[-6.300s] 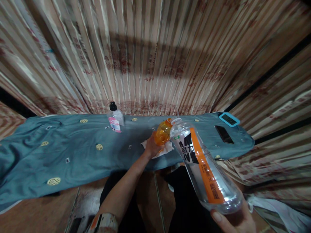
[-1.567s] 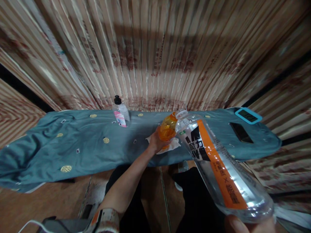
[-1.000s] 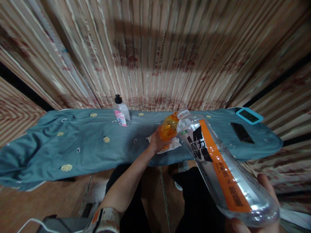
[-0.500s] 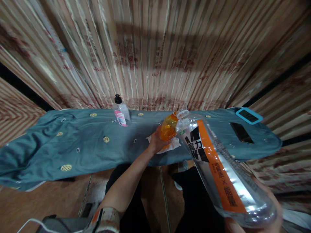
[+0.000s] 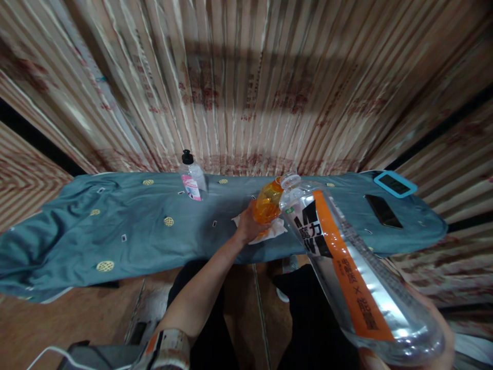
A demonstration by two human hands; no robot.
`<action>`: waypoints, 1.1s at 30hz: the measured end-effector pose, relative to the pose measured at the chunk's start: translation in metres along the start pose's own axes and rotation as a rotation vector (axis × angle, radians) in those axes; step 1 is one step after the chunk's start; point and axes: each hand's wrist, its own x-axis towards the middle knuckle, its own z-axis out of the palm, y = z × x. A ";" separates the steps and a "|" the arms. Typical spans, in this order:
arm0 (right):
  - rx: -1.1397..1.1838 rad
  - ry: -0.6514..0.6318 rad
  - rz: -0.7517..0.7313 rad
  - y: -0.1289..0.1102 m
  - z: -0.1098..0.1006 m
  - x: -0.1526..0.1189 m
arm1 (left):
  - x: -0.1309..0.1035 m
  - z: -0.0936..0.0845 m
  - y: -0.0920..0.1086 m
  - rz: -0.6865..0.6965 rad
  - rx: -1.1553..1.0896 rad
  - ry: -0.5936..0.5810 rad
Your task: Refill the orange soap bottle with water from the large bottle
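My left hand [image 5: 248, 224] is wrapped round an orange see-through bottle [image 5: 266, 203], which stands over a crumpled white tissue [image 5: 275, 229]. A large clear bottle with an orange and silver label [image 5: 346, 262] is tilted in my right hand [image 5: 431, 329], its base toward me. The clear bottle's mouth is at the neck of the orange bottle; whether they touch, I cannot tell. Much of my right hand is hidden behind the clear bottle, with fingers showing round its base.
On the blue-green cloth [image 5: 134, 252] stands a clear bottle with a black cap and pink label [image 5: 193, 182]. At the right lie a black phone [image 5: 383, 211] and a blue-framed device [image 5: 395, 184]. A striped curtain [image 5: 246, 92] hangs behind the table.
The large clear bottle and my right hand have shifted very slightly to the right and down at the base end. My left hand stays on the orange bottle.
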 end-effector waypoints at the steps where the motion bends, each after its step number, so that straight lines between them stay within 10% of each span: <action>1: 0.006 0.007 0.004 -0.002 0.001 0.000 | 0.000 0.000 0.000 -0.007 0.004 0.000; 33: -0.136 -0.159 -0.136 0.022 -0.024 0.005 | -0.001 0.000 0.001 -0.027 -0.003 -0.001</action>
